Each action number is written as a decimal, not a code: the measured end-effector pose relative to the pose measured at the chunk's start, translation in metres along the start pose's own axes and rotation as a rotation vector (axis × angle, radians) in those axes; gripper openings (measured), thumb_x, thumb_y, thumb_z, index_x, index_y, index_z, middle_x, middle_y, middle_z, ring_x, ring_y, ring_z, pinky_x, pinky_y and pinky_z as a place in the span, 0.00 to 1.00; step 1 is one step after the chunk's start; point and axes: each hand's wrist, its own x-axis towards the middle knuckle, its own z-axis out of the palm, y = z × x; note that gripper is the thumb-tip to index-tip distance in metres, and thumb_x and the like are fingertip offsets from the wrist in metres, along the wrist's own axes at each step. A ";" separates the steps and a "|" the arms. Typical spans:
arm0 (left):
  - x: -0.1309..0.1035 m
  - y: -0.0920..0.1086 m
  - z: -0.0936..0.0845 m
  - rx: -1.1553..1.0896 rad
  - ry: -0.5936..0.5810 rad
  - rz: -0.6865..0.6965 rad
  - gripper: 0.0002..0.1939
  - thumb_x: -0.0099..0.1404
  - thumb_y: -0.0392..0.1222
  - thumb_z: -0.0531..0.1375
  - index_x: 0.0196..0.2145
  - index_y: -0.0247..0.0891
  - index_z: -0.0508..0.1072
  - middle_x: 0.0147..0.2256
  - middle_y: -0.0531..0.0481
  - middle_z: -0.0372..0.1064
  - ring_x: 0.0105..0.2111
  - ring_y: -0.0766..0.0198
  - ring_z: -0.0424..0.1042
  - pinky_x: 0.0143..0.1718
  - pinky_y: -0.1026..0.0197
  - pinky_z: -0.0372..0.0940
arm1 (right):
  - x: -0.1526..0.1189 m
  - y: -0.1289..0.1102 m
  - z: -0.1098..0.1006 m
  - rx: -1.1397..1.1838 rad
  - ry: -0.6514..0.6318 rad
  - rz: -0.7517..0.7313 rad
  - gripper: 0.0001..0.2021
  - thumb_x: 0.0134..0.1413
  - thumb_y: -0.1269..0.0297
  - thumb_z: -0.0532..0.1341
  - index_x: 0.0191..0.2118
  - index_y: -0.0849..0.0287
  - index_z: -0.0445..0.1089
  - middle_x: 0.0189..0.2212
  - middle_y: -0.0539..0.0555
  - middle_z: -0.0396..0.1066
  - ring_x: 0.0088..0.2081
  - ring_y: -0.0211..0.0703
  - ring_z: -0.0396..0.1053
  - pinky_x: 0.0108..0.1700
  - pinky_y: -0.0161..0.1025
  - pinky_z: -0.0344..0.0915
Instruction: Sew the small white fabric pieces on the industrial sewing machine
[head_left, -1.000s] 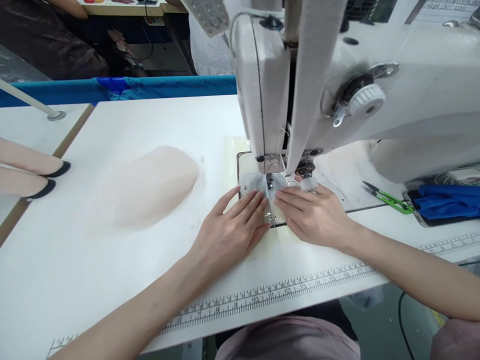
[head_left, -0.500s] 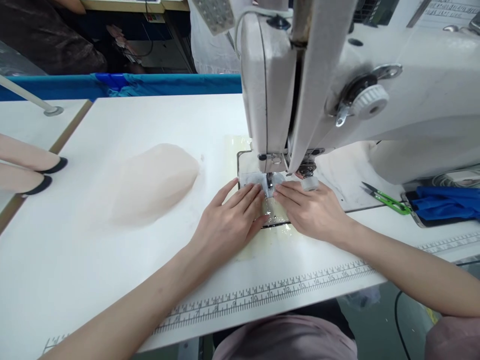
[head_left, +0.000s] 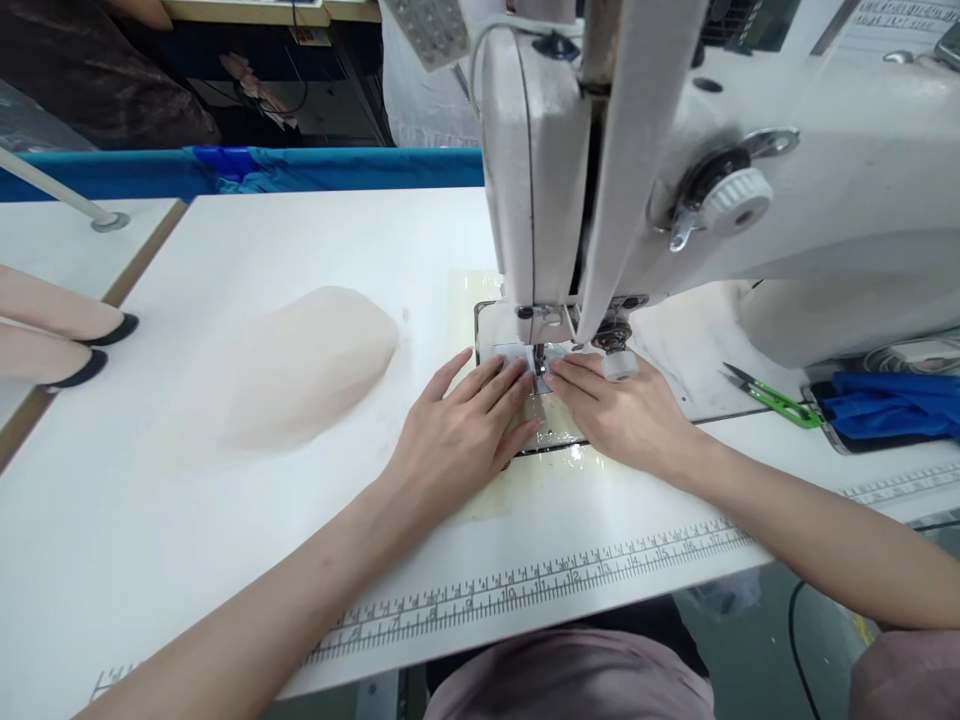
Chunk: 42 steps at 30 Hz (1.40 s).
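Observation:
A small, pale bluish piece of fabric (head_left: 511, 353) lies on the metal plate, beneath the presser foot (head_left: 539, 358) of a white sewing machine (head_left: 517, 180). My left hand (head_left: 461, 420) rests flat on its left side, fingers spread and pointing at the foot. From the right, my right hand (head_left: 626, 405) lays its outstretched fingers on the fabric close beside the foot. Parts of the fabric are hidden under both hands. Neither hand grips anything.
Sheer beige fabric (head_left: 315, 365) lies left on the white table (head_left: 247, 560). Green thread snips (head_left: 784, 403) and a blue cloth (head_left: 892, 405) over a dark flat object lie right. A printed ruler (head_left: 510, 597) runs along the front edge. Two beige, black-tipped shapes (head_left: 60, 310) protrude from the left.
My left hand has slid slightly away from me, its fingers a bit more spread. My right hand has shifted a little toward the far side. The machine and the other items look unmoved.

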 end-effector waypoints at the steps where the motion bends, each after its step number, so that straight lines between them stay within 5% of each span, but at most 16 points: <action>1: 0.001 -0.001 0.000 -0.005 -0.004 -0.006 0.20 0.70 0.47 0.54 0.55 0.35 0.69 0.53 0.43 0.70 0.54 0.52 0.69 0.58 0.43 0.60 | 0.000 0.001 0.000 0.004 -0.003 -0.001 0.16 0.58 0.78 0.53 0.47 0.63 0.74 0.44 0.57 0.77 0.45 0.45 0.72 0.55 0.48 0.64; 21: 0.003 -0.005 0.004 0.024 -0.020 -0.091 0.24 0.71 0.49 0.51 0.57 0.31 0.66 0.55 0.40 0.68 0.56 0.51 0.66 0.60 0.45 0.57 | 0.002 0.010 -0.008 -0.115 0.004 0.004 0.14 0.57 0.77 0.53 0.41 0.61 0.75 0.41 0.55 0.78 0.46 0.45 0.71 0.56 0.48 0.61; 26: 0.003 0.003 -0.005 0.139 -0.029 -0.119 0.21 0.69 0.48 0.53 0.51 0.30 0.71 0.42 0.38 0.73 0.43 0.50 0.73 0.53 0.44 0.62 | 0.003 0.012 -0.011 -0.126 0.003 0.033 0.15 0.56 0.77 0.53 0.43 0.61 0.75 0.42 0.54 0.77 0.46 0.45 0.71 0.57 0.47 0.61; 29: -0.001 0.015 -0.017 -0.006 -0.024 0.096 0.15 0.70 0.42 0.53 0.48 0.31 0.71 0.34 0.45 0.74 0.34 0.59 0.73 0.42 0.54 0.68 | 0.003 0.013 -0.013 -0.126 0.065 0.024 0.14 0.55 0.77 0.54 0.42 0.61 0.75 0.41 0.53 0.78 0.43 0.44 0.72 0.57 0.46 0.60; 32: -0.005 0.021 -0.026 -0.268 0.021 0.323 0.15 0.69 0.29 0.50 0.52 0.32 0.67 0.40 0.46 0.74 0.40 0.64 0.73 0.40 0.63 0.68 | 0.002 0.013 -0.013 -0.102 0.078 0.025 0.14 0.56 0.76 0.55 0.41 0.60 0.76 0.37 0.52 0.78 0.41 0.44 0.71 0.55 0.45 0.61; 36: -0.005 0.013 -0.024 -0.152 -0.002 0.026 0.16 0.68 0.37 0.55 0.52 0.32 0.67 0.44 0.40 0.72 0.43 0.55 0.72 0.39 0.55 0.67 | 0.000 0.012 -0.013 0.021 0.024 0.104 0.14 0.58 0.73 0.54 0.42 0.59 0.76 0.32 0.52 0.77 0.35 0.44 0.70 0.44 0.43 0.64; 39: -0.005 0.009 -0.019 -0.089 -0.158 -0.154 0.15 0.67 0.47 0.56 0.45 0.34 0.71 0.31 0.47 0.74 0.28 0.60 0.71 0.31 0.57 0.62 | 0.000 0.009 -0.015 0.225 -0.046 0.210 0.13 0.63 0.65 0.54 0.40 0.60 0.76 0.30 0.52 0.75 0.31 0.42 0.68 0.37 0.41 0.62; 42: -0.004 0.012 -0.019 -0.226 -0.209 -0.384 0.10 0.68 0.45 0.54 0.37 0.39 0.72 0.20 0.57 0.67 0.19 0.67 0.62 0.25 0.63 0.55 | 0.004 0.001 -0.020 0.561 -0.153 0.335 0.14 0.59 0.53 0.59 0.39 0.58 0.76 0.30 0.51 0.73 0.29 0.38 0.67 0.31 0.37 0.60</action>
